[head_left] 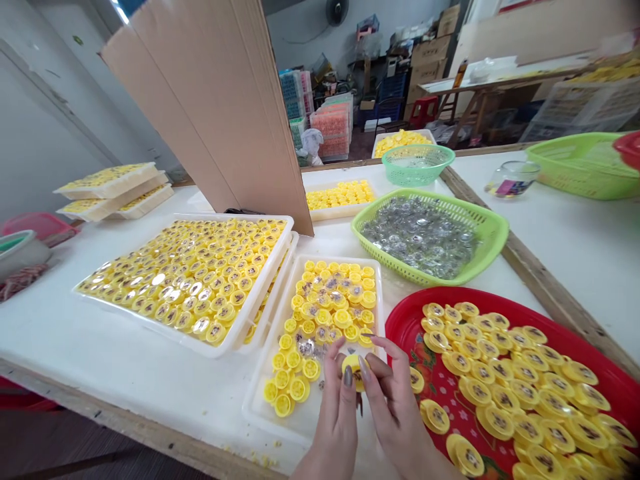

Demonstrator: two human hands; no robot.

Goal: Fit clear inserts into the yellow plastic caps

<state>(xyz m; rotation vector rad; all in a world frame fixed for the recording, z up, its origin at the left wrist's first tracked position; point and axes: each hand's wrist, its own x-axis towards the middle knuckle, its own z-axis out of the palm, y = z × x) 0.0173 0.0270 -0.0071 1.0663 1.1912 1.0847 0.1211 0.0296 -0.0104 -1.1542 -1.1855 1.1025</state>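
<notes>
Our left hand [334, 417] and right hand [395, 407] pinch a yellow plastic cap [355, 371], its round face tilted toward us. A white tray [379, 300] lies just beyond them.

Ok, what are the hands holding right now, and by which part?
One round yellow plastic cap, pinched at its edge between the fingers of the left hand and the right hand.

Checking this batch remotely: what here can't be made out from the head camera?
Head view:
Yellow cap: partly hidden by the left hand and right hand.
Red tray: lower right cut off by the frame edge.
Silver pieces in the green basket: too small to identify.
Whatever lies behind the cardboard sheets: hidden by them.
</notes>
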